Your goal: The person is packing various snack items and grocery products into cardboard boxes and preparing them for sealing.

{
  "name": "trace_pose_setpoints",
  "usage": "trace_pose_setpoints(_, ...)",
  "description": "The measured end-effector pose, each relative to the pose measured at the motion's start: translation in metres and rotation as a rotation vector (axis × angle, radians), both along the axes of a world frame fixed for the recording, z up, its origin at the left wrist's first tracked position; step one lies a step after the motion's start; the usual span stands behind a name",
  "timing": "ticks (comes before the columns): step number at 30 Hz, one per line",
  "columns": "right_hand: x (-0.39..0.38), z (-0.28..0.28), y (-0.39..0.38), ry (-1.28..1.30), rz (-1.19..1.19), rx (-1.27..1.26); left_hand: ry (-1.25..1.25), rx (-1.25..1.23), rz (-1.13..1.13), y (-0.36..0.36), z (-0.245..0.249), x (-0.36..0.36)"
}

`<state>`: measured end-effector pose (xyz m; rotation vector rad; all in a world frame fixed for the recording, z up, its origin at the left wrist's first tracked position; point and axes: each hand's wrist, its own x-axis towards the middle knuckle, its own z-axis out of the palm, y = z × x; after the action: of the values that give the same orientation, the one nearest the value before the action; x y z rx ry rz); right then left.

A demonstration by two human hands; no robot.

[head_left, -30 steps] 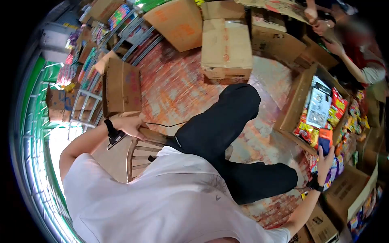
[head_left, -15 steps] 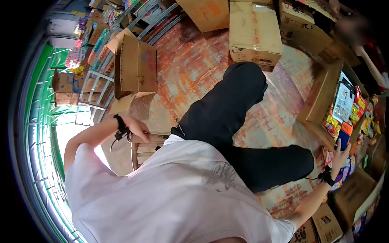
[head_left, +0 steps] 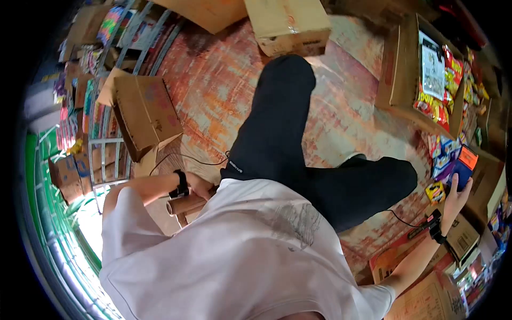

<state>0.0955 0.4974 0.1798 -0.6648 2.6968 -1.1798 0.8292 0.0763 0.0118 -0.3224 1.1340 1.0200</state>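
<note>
My right hand (head_left: 460, 196) is closed on a flat dark blue and orange packet (head_left: 463, 166), beside colourful snack packets (head_left: 442, 154) at the right. A small yellow packet (head_left: 435, 192) lies just left of that hand. On the other side, my left hand (head_left: 200, 186) grips the rail of a wooden chair (head_left: 186, 205) by my hip; its fingertips are partly hidden. Both wrists wear black straps with cables.
An open carton (head_left: 397, 80) at upper right holds red and yellow snack bags and a printed sheet. Another open carton (head_left: 149, 112) stands left, near a metal rack (head_left: 112, 141). A closed carton (head_left: 290, 26) sits ahead of my knee. More cartons (head_left: 426, 298) lie lower right.
The view has turned right, so the cartons ahead appear farther left. My right hand, still holding the packet, has moved from beside the open carton toward the packets below it. The left hand stays at the chair.
</note>
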Motion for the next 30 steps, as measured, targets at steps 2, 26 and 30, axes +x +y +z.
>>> trace_pose_setpoints(2, -0.005, -0.011, 0.006, 0.009, -0.105, 0.072, 0.050, 0.007, 0.005, 0.017, 0.012, 0.028)
trace_pose_setpoints(26, 0.019, -0.046, -0.042, 0.051, -0.077, 0.111, 0.317, -0.292, 0.556, 0.091, 0.052, 0.033)
trace_pose_setpoints(30, 0.032, -0.014, -0.029, -0.031, -0.061, 0.100, 0.334, -0.285, 0.603, 0.105, 0.053, 0.026)
